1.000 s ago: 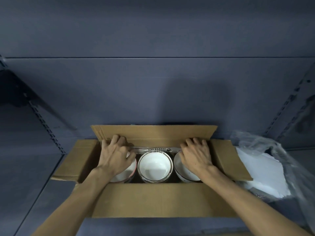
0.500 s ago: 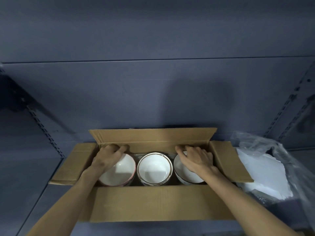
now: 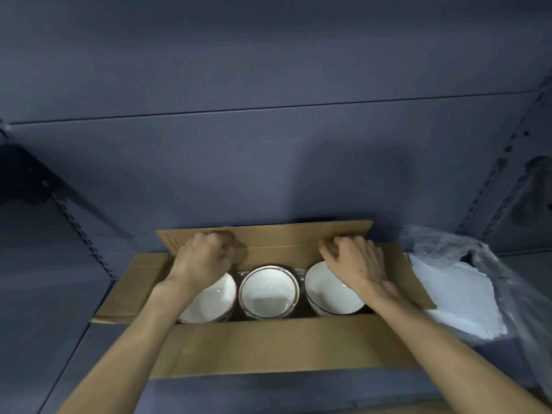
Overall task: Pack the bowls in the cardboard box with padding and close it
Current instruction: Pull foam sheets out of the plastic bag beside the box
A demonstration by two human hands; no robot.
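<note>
On grey shelf [image 3: 74, 354], open cardboard box [image 3: 268, 351] with three white bowls [image 3: 266, 294]

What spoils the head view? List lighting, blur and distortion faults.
Head view: dim, bluish light throughout; the left hand throws a shadow on the far flap; its fingers are motion-blurred; the middle bowl stays sharp with faint glare; wide-angle bending curves the shelf uprights at the edges.
</note>
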